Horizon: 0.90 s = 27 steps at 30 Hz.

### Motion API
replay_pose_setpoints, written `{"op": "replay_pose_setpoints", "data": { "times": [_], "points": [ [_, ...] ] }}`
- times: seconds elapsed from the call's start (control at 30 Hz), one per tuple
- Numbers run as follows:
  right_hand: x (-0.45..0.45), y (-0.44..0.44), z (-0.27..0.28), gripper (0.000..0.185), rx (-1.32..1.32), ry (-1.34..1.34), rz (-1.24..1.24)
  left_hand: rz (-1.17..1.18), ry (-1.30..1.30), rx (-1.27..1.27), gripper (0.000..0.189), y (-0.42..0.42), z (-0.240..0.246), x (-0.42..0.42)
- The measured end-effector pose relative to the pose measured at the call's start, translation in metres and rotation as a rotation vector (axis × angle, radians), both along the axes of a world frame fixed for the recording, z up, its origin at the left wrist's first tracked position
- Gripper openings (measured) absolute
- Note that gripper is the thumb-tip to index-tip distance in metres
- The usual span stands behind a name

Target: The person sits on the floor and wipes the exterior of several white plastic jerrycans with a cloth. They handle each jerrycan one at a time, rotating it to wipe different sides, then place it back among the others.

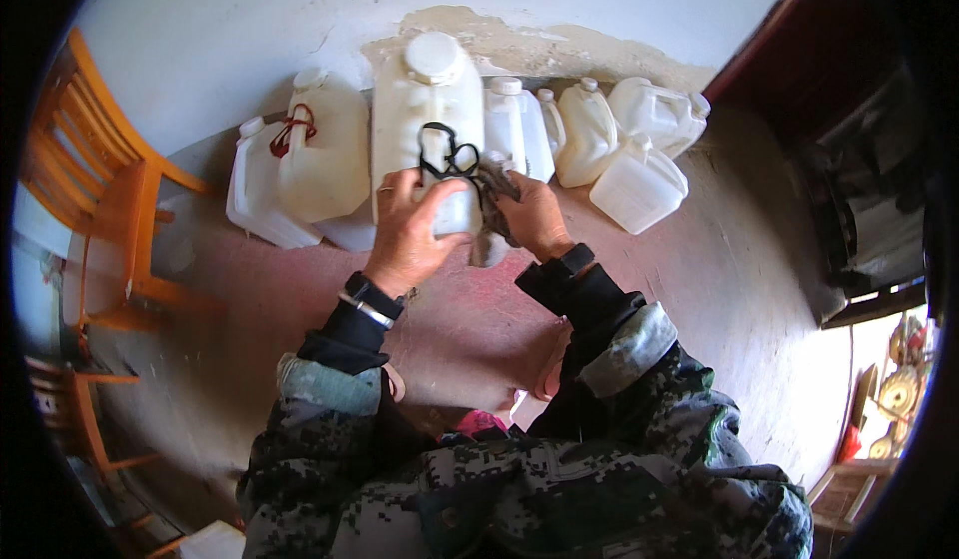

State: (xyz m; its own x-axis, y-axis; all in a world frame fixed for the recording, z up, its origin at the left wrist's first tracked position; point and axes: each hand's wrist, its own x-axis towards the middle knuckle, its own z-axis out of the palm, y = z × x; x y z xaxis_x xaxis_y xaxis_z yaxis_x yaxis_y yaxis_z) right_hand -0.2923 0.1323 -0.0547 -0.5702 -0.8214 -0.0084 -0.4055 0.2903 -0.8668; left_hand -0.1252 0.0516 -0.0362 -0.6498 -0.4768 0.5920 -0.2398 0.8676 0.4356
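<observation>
My left hand (412, 233) rests against a large white plastic jerrycan (389, 102), its thumb and fingers spread around the pale lower part. In my right hand (533, 214) is a bunched grey-brown cloth (491, 203), pressed near the jerrycan's right side. A black cord (449, 156) with loops is tied at the jerrycan, just above my left hand. The jerrycan stands upright with a round white screw cap (433, 57) on top. Whether my left fingers grip it firmly cannot be told.
Two white jerrycans, one with a red cord (294, 130), stand at left. Several smaller plastic canisters (587, 136) line the wall at right; one canister (640, 188) sits in front. A wooden chair (112, 244) is at far left. The wall (225, 27) has peeling plaster behind the jerrycans.
</observation>
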Motion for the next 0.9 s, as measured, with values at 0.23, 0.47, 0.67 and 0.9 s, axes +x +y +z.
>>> {"op": "replay_pose_setpoints", "data": {
  "times": [0.23, 0.47, 0.67, 0.9],
  "points": [
    [0.002, 0.006, -0.002, 0.027, -0.104, -0.155, 0.195, 0.059, -0.151, 0.017, 0.061, -0.019, -0.020, -0.013],
    [-0.033, -0.016, -0.045, 0.045, -0.136, -0.029, 0.016, -0.015, -0.094, -0.078, 0.067, 0.003, -0.011, -0.018],
    [-0.043, -0.026, -0.050, 0.025, -0.309, -0.278, -0.101, -0.059, -0.109, -0.130, 0.067, 0.021, 0.003, -0.007],
    [-0.008, -0.019, -0.019, 0.020, -0.197, 0.136, -0.007, -0.040, -0.025, -0.061, 0.062, 0.008, -0.006, 0.000]
  ]
}}
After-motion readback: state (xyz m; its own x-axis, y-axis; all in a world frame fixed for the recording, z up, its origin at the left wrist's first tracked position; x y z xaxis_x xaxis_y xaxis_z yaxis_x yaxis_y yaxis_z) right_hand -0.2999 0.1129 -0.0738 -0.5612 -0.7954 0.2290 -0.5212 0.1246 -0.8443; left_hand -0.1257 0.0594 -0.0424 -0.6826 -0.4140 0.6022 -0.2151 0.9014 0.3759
